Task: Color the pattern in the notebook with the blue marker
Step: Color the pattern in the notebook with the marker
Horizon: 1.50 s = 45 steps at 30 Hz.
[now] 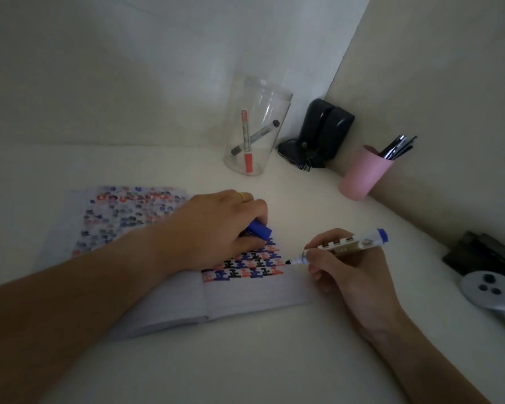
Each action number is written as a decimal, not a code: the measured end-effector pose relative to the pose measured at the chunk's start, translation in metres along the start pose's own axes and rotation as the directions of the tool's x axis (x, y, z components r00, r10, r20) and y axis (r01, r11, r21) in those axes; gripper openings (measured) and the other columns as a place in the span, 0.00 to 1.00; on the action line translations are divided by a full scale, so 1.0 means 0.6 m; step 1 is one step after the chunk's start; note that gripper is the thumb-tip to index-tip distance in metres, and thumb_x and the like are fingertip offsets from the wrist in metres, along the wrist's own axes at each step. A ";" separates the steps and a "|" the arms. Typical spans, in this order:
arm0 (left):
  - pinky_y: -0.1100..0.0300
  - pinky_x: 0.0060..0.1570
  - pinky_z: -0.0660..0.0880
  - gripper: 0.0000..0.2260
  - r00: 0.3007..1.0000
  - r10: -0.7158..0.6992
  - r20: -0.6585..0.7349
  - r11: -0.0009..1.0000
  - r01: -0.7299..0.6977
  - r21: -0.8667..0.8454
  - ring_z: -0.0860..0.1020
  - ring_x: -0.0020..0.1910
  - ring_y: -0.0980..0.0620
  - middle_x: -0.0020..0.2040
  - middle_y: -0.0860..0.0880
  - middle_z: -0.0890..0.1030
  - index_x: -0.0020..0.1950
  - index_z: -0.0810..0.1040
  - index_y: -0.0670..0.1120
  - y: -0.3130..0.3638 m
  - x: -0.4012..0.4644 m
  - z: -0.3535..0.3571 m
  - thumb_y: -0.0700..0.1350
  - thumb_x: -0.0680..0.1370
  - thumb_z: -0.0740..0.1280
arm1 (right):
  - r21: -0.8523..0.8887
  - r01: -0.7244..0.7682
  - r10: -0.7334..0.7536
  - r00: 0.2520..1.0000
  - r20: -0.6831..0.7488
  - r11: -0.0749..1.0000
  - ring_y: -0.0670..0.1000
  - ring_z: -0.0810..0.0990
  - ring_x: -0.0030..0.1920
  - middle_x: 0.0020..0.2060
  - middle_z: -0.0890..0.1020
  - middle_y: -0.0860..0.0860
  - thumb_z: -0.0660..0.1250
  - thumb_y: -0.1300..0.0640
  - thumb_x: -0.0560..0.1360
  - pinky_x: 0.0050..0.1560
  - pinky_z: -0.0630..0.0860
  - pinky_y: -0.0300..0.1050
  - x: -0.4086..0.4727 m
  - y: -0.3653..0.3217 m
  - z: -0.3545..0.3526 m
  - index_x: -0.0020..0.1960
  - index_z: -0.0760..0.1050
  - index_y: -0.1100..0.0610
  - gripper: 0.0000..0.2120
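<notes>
An open notebook [254, 295] lies on the white desk, its right page bearing a red, blue and black tiled pattern [245, 265]. My left hand [216, 228] rests on that page, fingers closed around the blue marker cap [258, 228]. My right hand [341, 269] grips the uncapped blue marker [341, 245], its tip at the pattern's right edge, just at the page. The left page shows faint bleed-through of colours.
A clear plastic cup [257, 126] with a red and a black marker stands behind the notebook. A black stapler-like device [321, 132] sits in the corner. A pink cup [365, 173] holds pens. A grey gadget [490, 290] lies at the right edge.
</notes>
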<state>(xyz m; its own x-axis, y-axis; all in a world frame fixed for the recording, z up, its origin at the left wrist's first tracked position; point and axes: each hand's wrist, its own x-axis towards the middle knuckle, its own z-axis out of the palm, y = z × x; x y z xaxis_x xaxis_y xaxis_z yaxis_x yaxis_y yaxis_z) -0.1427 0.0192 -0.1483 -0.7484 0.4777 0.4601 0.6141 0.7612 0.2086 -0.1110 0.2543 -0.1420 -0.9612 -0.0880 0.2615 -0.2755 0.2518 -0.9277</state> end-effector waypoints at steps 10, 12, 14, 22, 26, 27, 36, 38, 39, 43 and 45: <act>0.56 0.44 0.73 0.13 1.000 -0.007 0.021 1.000 0.007 0.014 0.74 0.46 0.55 0.50 0.54 0.77 0.58 0.73 0.54 0.004 0.000 -0.004 0.60 0.78 0.63 | -0.037 -0.027 0.027 0.999 0.025 0.999 0.51 0.78 0.29 0.27 0.82 0.55 0.75 0.66 0.70 0.30 0.74 0.41 -0.003 -0.005 0.003 0.38 0.83 0.59 0.05; 0.57 0.43 0.72 0.13 1.000 -0.004 0.020 1.000 0.003 0.015 0.74 0.46 0.55 0.50 0.54 0.78 0.58 0.73 0.55 0.004 0.000 -0.003 0.60 0.78 0.63 | -0.065 -0.028 0.030 0.999 0.030 0.997 0.51 0.79 0.30 0.28 0.83 0.54 0.75 0.65 0.70 0.32 0.76 0.42 -0.004 -0.006 0.003 0.39 0.83 0.58 0.04; 0.57 0.44 0.73 0.13 1.000 -0.005 0.014 1.000 0.005 0.016 0.74 0.46 0.55 0.50 0.54 0.78 0.58 0.73 0.55 0.003 0.000 -0.002 0.60 0.78 0.63 | -0.120 -0.021 0.025 0.999 0.035 0.993 0.51 0.80 0.31 0.29 0.84 0.54 0.75 0.64 0.70 0.33 0.77 0.44 -0.005 -0.008 0.004 0.39 0.84 0.57 0.03; 0.57 0.44 0.73 0.14 1.000 -0.013 0.020 1.000 0.013 0.020 0.74 0.47 0.55 0.51 0.54 0.78 0.58 0.73 0.54 0.005 0.000 -0.004 0.60 0.78 0.63 | -0.142 -0.053 0.050 0.998 -0.024 0.988 0.51 0.79 0.30 0.28 0.83 0.53 0.74 0.65 0.70 0.33 0.78 0.46 -0.003 -0.010 0.003 0.38 0.83 0.58 0.04; 0.58 0.43 0.71 0.13 1.000 -0.012 0.020 1.000 0.012 0.023 0.74 0.46 0.55 0.51 0.54 0.78 0.58 0.73 0.54 0.004 -0.001 -0.003 0.60 0.78 0.63 | -0.140 -0.041 0.041 0.999 -0.002 0.989 0.50 0.79 0.29 0.28 0.83 0.53 0.74 0.66 0.70 0.32 0.77 0.44 -0.004 -0.011 0.004 0.38 0.83 0.59 0.04; 0.58 0.43 0.71 0.13 1.000 -0.012 0.020 1.000 0.011 0.023 0.74 0.46 0.55 0.51 0.54 0.78 0.58 0.73 0.54 0.004 -0.002 -0.004 0.60 0.78 0.63 | -0.148 -0.040 0.041 0.999 0.002 0.988 0.50 0.79 0.29 0.28 0.83 0.53 0.74 0.66 0.70 0.32 0.77 0.43 -0.004 -0.011 0.004 0.38 0.83 0.59 0.04; 0.58 0.43 0.71 0.13 1.000 -0.007 0.019 1.000 0.007 0.019 0.74 0.46 0.55 0.51 0.54 0.78 0.58 0.73 0.55 0.004 -0.001 -0.003 0.60 0.78 0.64 | -0.153 -0.040 0.038 0.999 -0.021 0.987 0.49 0.77 0.27 0.26 0.81 0.53 0.72 0.67 0.70 0.30 0.75 0.42 -0.002 -0.010 0.005 0.37 0.82 0.61 0.04; 0.57 0.44 0.73 0.13 1.000 -0.008 0.021 1.000 0.008 0.016 0.74 0.46 0.55 0.51 0.54 0.78 0.58 0.73 0.54 0.004 -0.001 -0.003 0.60 0.78 0.64 | -0.152 -0.041 0.037 0.999 -0.024 0.987 0.48 0.77 0.27 0.26 0.81 0.53 0.72 0.67 0.70 0.29 0.75 0.41 -0.003 -0.009 0.004 0.38 0.82 0.61 0.04; 0.56 0.44 0.73 0.13 1.000 -0.008 0.018 1.000 0.008 0.014 0.74 0.46 0.55 0.51 0.54 0.78 0.58 0.73 0.54 0.004 -0.001 -0.004 0.60 0.78 0.64 | -0.136 -0.036 0.033 0.999 -0.021 0.990 0.48 0.77 0.27 0.26 0.81 0.53 0.72 0.67 0.70 0.29 0.75 0.40 -0.003 -0.010 0.003 0.38 0.82 0.62 0.03; 0.58 0.42 0.71 0.13 1.000 -0.004 0.007 1.000 0.004 0.024 0.74 0.46 0.55 0.50 0.54 0.78 0.57 0.73 0.55 0.003 -0.001 -0.002 0.60 0.78 0.64 | -0.095 -0.015 0.018 0.999 0.031 0.995 0.50 0.78 0.28 0.28 0.82 0.54 0.73 0.67 0.71 0.30 0.76 0.41 -0.007 -0.015 0.002 0.39 0.83 0.61 0.03; 0.59 0.42 0.70 0.13 1.000 -0.003 0.009 1.000 0.002 0.030 0.73 0.46 0.56 0.50 0.54 0.78 0.58 0.73 0.55 0.002 0.000 -0.001 0.60 0.78 0.64 | -0.138 -0.010 0.016 0.999 0.045 0.990 0.49 0.79 0.29 0.29 0.84 0.53 0.74 0.65 0.70 0.31 0.78 0.42 -0.008 -0.015 0.004 0.39 0.83 0.58 0.04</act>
<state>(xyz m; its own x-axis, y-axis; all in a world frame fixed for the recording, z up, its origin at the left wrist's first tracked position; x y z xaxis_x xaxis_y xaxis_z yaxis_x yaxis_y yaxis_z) -0.1416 0.0196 -0.1474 -0.7523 0.4795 0.4518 0.6045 0.7752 0.1838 -0.1040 0.2501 -0.1354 -0.9639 -0.1272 0.2340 -0.2654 0.3833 -0.8847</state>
